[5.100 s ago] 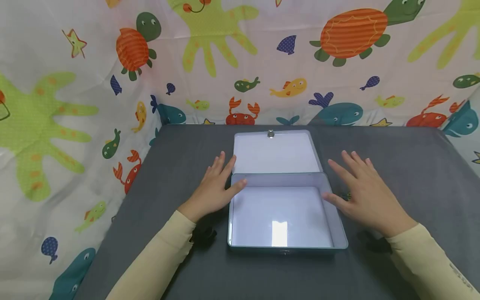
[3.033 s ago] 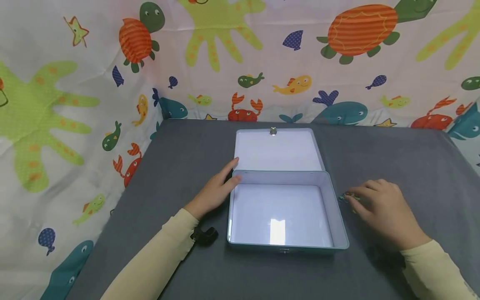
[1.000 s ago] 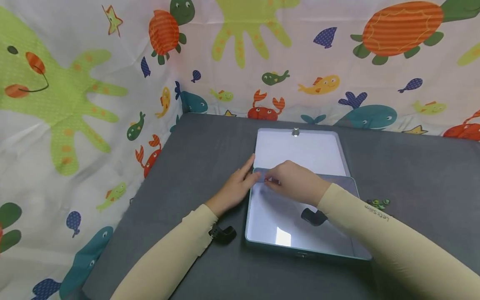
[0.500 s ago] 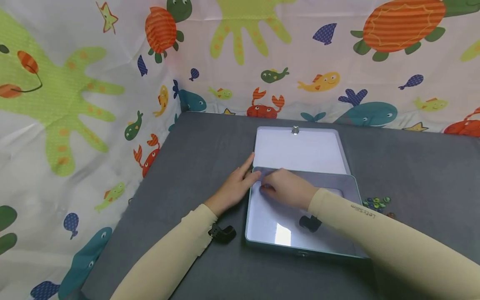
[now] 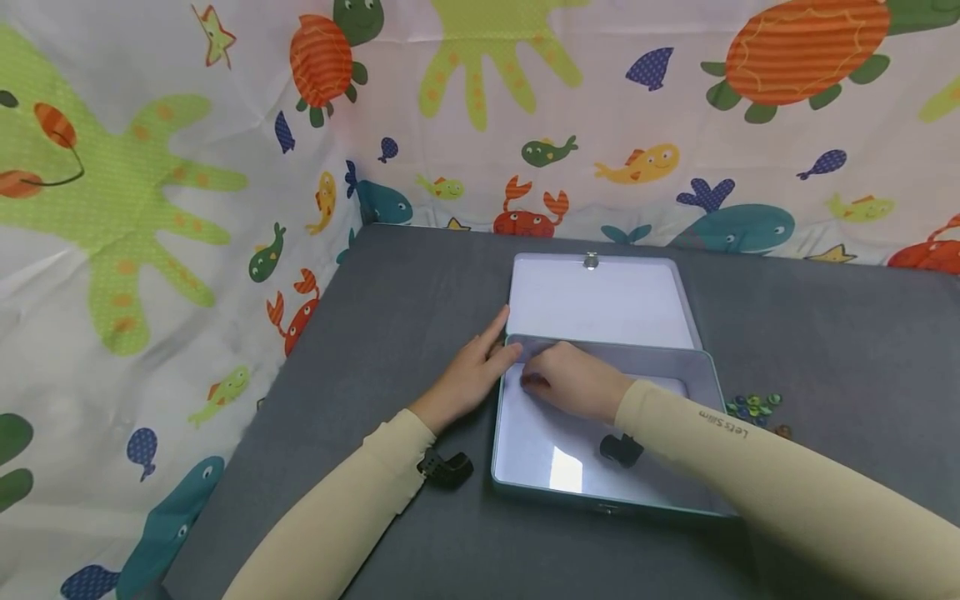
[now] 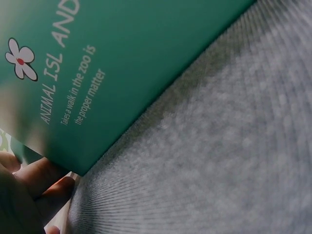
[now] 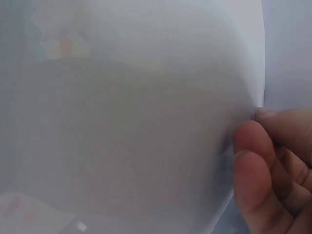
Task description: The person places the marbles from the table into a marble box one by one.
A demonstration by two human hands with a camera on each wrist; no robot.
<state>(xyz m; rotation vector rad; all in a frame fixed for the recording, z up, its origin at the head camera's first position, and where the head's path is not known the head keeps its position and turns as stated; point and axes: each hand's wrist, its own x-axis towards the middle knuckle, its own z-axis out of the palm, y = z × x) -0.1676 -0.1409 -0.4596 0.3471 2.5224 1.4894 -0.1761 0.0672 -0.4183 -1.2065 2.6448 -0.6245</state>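
Two cream sleeves (image 5: 330,500) cross a grey desk (image 5: 450,550), cloth-textured at close range; one black device (image 5: 447,471) shows below the left cuff. One open tin box (image 5: 540,493), white inside, lies flat at the desk's middle; the left wrist view shows lettering (image 6: 58,61) and one white flower (image 6: 21,59) on its green exterior. The right hand (image 5: 573,379) reaches inside, near the back left corner, with fingers bent and tips drawn together; whether they pinch anything cannot be told. The left hand (image 5: 468,371) has thumb and forefinger spread, the thumb over the rim. Just right of the box lie small glossy green, blue and yellow pieces (image 5: 752,406), too bunched to count, with brown nearby. Behind, one lid (image 5: 600,300) lies back, bearing one clasp (image 5: 591,262). Farthest, a white printed curtain (image 5: 615,42) encloses the desk, showing three red crabs (image 5: 525,223).
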